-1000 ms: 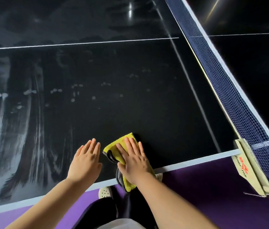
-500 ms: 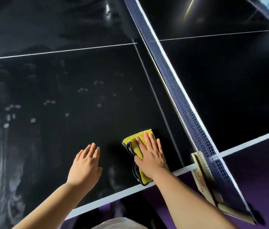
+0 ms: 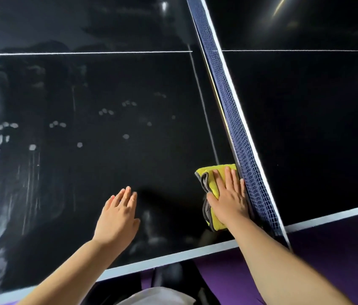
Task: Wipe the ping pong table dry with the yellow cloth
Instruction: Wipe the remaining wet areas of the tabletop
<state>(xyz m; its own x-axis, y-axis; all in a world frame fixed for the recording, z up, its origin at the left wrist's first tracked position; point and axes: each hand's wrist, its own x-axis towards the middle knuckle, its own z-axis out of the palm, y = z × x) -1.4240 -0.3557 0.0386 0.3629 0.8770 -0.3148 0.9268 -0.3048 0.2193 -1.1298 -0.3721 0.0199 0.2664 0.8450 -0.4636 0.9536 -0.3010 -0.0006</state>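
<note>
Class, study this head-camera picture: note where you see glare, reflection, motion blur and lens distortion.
Head view: bright glare streaks sit at the top of the glossy table; the left hand is slightly motion-blurred at the fingertips, with a dark shadow beside it; the right hand on the yellow cloth is sharper; the net and white lines lean and bow slightly, from the wide lens.

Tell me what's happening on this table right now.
A person is wiping a black ping pong table with a folded yellow cloth. The right hand presses flat on the cloth, right up against the net near the table's side edge. The left hand is spread open over the bare surface, holding nothing. Smears and spots show to the left.
</note>
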